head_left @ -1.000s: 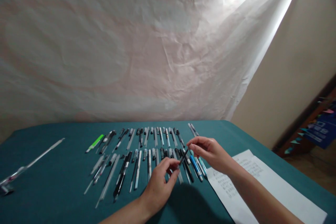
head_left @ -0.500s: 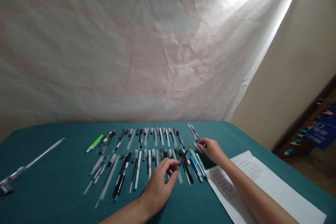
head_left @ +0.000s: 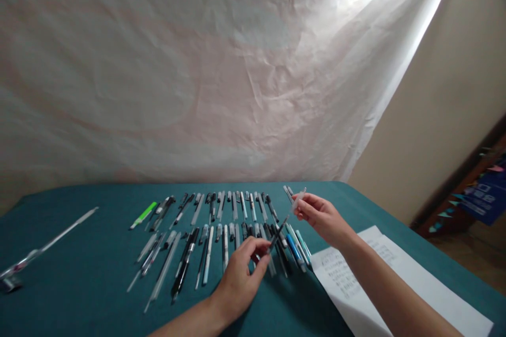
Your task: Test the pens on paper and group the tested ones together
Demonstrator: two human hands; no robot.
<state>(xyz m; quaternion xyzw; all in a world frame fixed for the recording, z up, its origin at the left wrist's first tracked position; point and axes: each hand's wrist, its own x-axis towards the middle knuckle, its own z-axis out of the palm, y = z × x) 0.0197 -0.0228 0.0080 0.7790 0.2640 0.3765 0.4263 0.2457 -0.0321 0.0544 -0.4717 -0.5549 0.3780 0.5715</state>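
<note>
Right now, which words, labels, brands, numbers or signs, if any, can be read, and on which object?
No text is readable.
White paper sheets: rows of writing, too blurred.
Blue rectangular panel at far right: white markings, too blurred.
Slim plastic pens: any print is too small.

Slim rod (head_left: 280, 234) in your left hand (head_left: 241, 271): near-black.
Small tube (head_left: 298, 201) in your right hand (head_left: 322, 218): translucent white.
Table (head_left: 98, 268) before you: plain teal-green.
Highlighter (head_left: 146, 212): vivid green and white.
Thick pen (head_left: 293, 249): bright blue.
Papers (head_left: 430, 279): white, lined with rows of dark writing.
Backdrop (head_left: 158, 63) facing you: pale grey blotched with soft pink.
</note>
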